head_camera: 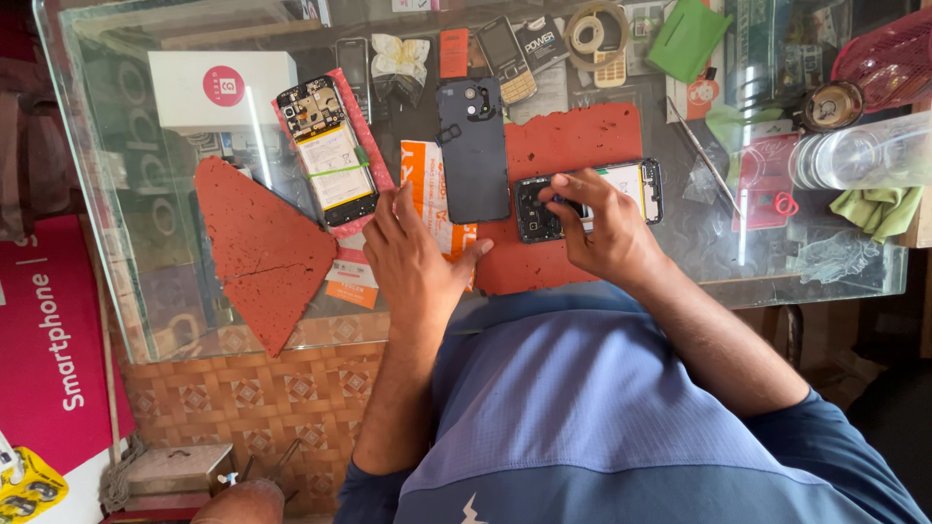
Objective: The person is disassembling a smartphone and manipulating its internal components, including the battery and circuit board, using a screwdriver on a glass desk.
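An opened phone [636,186] with its back removed lies on a red rubber mat [582,136] on the glass counter [126,213]. My right hand [602,228] rests on its camera end, fingertips pinching a small part there. My left hand [413,257] lies flat on the counter, fingers apart, over an orange and white card [427,180], holding nothing. A dark blue phone back cover [473,150] lies between the hands. Further left, a second opened phone [327,150] with its battery showing rests on a red strip.
A triangular red mat piece [257,243] lies at left, a white box [221,89] behind it. Keypad phones [507,58], a tape roll [594,34], a green cloth [687,37], clear plastic jar [854,155] and small parts crowd the far and right side.
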